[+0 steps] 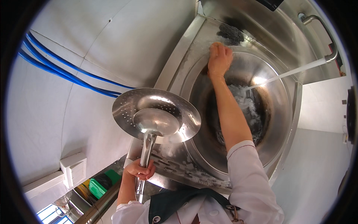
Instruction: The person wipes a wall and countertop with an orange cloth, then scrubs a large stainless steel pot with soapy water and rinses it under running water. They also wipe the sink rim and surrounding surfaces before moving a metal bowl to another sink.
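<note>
My left hand (141,170) grips the metal handle (146,148) of a ladle, whose bowl (157,122) lies over a perforated steel strainer (125,109); whether the strainer's handle is also in the fist cannot be told. Both are held up left of a large steel wok (279,112). My right hand (220,59) reaches over the wok to the back ledge of the stove, fingers bent; something orange shows at the fingertips, but what they hold is unclear. Just beyond them rests a dark metal scouring pad (231,33). Water from a faucet (331,57) runs into the wok.
The wok sits in a wet steel stove top (179,165) with a slotted area at the front left. Blue hoses (70,74) run along the pale wall at left. A green bin (98,187) stands at the lower left, near a wall-mounted white box (74,169).
</note>
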